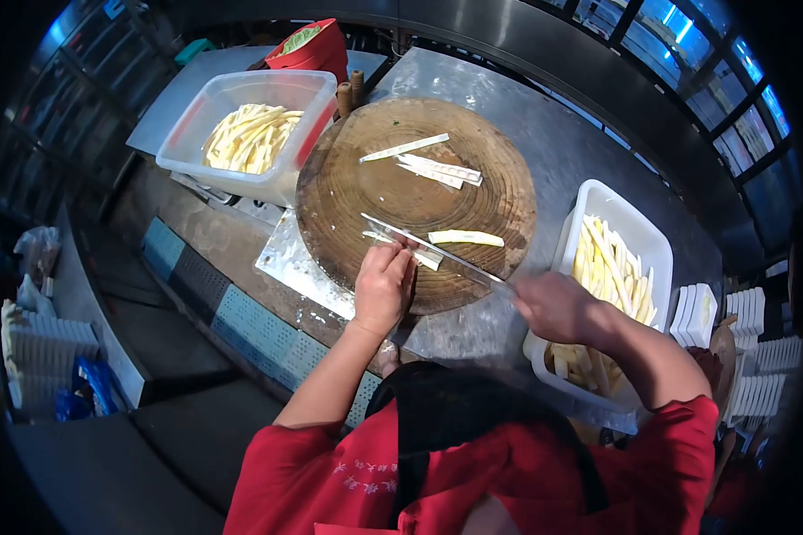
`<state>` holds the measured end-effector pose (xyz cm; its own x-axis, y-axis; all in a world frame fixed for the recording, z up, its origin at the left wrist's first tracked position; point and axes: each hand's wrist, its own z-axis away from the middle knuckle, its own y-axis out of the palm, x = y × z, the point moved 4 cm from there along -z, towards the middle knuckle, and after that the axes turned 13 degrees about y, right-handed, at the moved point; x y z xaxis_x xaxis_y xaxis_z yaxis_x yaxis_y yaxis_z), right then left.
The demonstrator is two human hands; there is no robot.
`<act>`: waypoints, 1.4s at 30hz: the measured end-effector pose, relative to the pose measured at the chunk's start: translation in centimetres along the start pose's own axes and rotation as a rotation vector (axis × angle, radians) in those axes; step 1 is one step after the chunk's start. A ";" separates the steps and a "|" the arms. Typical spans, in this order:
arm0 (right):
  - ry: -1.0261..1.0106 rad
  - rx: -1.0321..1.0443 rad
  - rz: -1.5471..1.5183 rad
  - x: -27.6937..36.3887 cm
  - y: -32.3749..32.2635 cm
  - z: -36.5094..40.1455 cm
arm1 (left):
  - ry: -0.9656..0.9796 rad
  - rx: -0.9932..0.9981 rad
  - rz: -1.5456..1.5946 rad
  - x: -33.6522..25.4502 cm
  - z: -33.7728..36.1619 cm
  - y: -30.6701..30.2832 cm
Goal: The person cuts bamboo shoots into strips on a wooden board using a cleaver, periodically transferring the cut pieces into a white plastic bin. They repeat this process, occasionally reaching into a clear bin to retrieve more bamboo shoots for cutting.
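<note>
Wooden round board (401, 192), knife (446, 257) in right hand (553, 306)

Knife (455, 258): handle hidden in the blurred right hand (551, 306). Pale strip (429, 259): partly covered by the left hand (384, 283), its full length apparently obscured. White tub (634, 219): partly hidden beneath the right forearm (641, 345). Shirt lettering (370, 487): too small to read.

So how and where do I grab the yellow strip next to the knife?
Probably pinch the strip across its narrow width near the right end, from the far side: it's long and slim, and its left end is closer to the blade.
</note>
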<state>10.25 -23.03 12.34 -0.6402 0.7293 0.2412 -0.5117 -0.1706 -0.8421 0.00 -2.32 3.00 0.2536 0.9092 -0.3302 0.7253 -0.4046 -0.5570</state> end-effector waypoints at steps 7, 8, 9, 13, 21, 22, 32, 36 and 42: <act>0.232 -0.041 0.170 -4.6 -4.2 12.0 | -0.079 0.153 0.046 0.9 -2.7 0.3; 0.286 -0.056 0.181 -5.1 -4.2 13.0 | -0.004 0.183 0.041 0.7 -4.3 0.9; 0.299 -0.086 0.179 -5.8 -3.9 13.6 | 0.072 0.236 0.107 0.2 -5.9 1.9; 0.233 -0.217 -0.057 -5.9 -2.1 14.6 | 0.314 0.881 0.246 0.7 -9.2 7.3; 0.080 0.018 -0.374 -2.4 0.9 6.1 | -0.116 0.338 0.042 9.8 -7.7 -2.6; 0.206 0.117 -0.464 -2.2 0.5 5.0 | -0.018 0.266 -0.007 8.5 -7.8 -4.4; 0.022 -0.104 -0.305 -1.3 -0.8 2.1 | 0.249 0.374 0.064 1.2 -1.2 -0.6; -0.048 -0.206 -0.342 -0.9 0.4 3.3 | 0.232 0.214 0.055 1.0 -0.7 -0.9; 0.117 -0.108 -0.210 0.1 1.5 5.3 | 0.253 0.165 0.131 1.0 -1.2 -1.0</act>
<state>6.38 -26.67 13.67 -0.4524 0.8142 0.3639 -0.5581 0.0598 -0.8276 0.31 -0.91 4.17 0.5038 0.8357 -0.2185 0.5677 -0.5110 -0.6454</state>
